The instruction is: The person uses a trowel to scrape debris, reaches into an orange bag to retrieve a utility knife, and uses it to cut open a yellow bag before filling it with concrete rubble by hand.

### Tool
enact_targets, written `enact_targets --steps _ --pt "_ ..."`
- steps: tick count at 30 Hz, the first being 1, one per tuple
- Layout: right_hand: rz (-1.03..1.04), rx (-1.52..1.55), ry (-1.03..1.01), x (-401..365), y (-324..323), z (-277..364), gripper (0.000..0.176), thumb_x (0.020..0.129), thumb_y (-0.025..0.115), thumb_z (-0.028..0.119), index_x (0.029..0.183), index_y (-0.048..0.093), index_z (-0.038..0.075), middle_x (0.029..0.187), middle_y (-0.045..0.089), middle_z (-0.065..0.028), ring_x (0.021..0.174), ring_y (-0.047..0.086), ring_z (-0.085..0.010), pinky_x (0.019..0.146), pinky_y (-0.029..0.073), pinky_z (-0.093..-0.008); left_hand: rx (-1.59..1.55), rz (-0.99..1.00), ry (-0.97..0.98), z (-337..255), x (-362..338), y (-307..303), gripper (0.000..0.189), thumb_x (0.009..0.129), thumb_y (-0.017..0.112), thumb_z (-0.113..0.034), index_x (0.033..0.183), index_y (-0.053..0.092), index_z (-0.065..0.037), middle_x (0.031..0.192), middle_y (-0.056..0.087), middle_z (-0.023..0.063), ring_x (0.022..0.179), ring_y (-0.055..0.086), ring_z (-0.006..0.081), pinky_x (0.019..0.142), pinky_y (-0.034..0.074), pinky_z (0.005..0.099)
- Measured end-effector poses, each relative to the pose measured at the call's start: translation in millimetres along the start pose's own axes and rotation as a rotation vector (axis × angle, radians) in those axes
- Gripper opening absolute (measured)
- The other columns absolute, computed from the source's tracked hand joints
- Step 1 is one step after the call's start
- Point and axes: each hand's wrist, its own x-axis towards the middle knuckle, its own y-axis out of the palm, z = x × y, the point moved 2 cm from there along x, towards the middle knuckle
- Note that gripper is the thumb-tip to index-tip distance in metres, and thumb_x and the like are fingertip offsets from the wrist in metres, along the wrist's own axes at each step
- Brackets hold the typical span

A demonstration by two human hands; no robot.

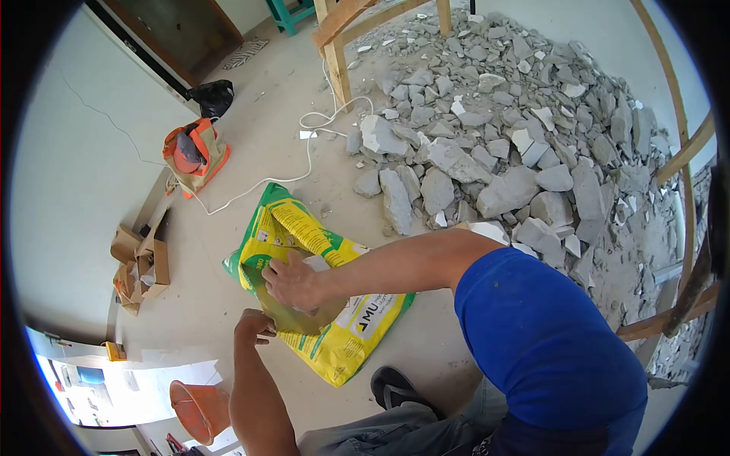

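Note:
A yellow and green bag [334, 357] lies on the floor in front of me, with a torn opening in its upper side. My right hand [295, 285] is at that opening, its fingers curled over the torn part; what they hold, if anything, I cannot make out. At the bag's lower left edge is my left hand [255, 325], fingers bent around the edge of the bag. The inside of the bag is mostly hidden by my right hand and forearm.
Broken concrete rubble [509, 190] is heaped at the upper right, beside a wooden frame [337, 68]. A white cable [308, 163] crosses the floor. An orange bucket [201, 412], an open cardboard box [152, 262] and an orange-beige bag [209, 163] stand left.

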Motion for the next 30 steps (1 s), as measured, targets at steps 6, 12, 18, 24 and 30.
enact_targets --steps 6,12,18,24,30 --pt "-0.133 0.071 0.028 49 37 -27 0.075 0.064 0.088 0.041 0.125 0.063 0.005 0.128 0.051 -0.0148 0.126 0.047 -0.0324 0.088 0.047 -0.0509 -0.008 0.030 0.020 -4 1 -3 0.022 0.080 0.071 0.000 0.101 0.065 -0.001 0.091 0.071 0.0115 0.082 0.073 0.0265 0.074 0.059 0.0450" --pt "-0.356 0.039 0.534 -57 4 -215 0.064 0.080 0.077 0.049 0.121 0.061 0.003 0.127 0.052 -0.0154 0.124 0.048 -0.0336 0.098 0.044 -0.0516 -0.019 0.035 0.007 0 13 -2 0.022 0.078 0.071 0.000 0.097 0.061 0.000 0.088 0.069 0.0127 0.082 0.073 0.0282 0.075 0.059 0.0471" --pt "0.033 0.236 1.302 -230 32 -308 0.122 0.068 0.077 0.073 0.154 0.030 0.000 0.156 0.031 -0.0264 0.145 0.029 -0.0458 0.113 0.036 -0.0549 0.023 0.080 0.004 -6 10 0 0.024 0.078 0.070 -0.002 0.100 0.061 -0.001 0.089 0.070 0.0107 0.082 0.074 0.0267 0.075 0.058 0.0468" --pt "0.096 0.337 1.206 -262 69 -335 0.116 0.062 0.087 0.055 0.149 0.035 0.001 0.147 0.044 -0.0285 0.138 0.042 -0.0425 0.110 0.042 -0.0505 0.135 0.037 0.049 -29 12 7 0.020 0.075 0.073 -0.003 0.095 0.067 -0.001 0.086 0.073 0.0096 0.082 0.075 0.0237 0.074 0.059 0.0454" --pt "-0.156 0.514 0.953 -166 3 -246 0.109 0.058 0.088 0.049 0.143 0.042 -0.001 0.138 0.049 -0.0301 0.128 0.052 -0.0410 0.107 0.046 -0.0451 0.188 0.074 0.020 -22 11 4 0.022 0.078 0.072 -0.004 0.099 0.067 -0.001 0.090 0.073 0.0091 0.084 0.074 0.0235 0.076 0.059 0.0457"
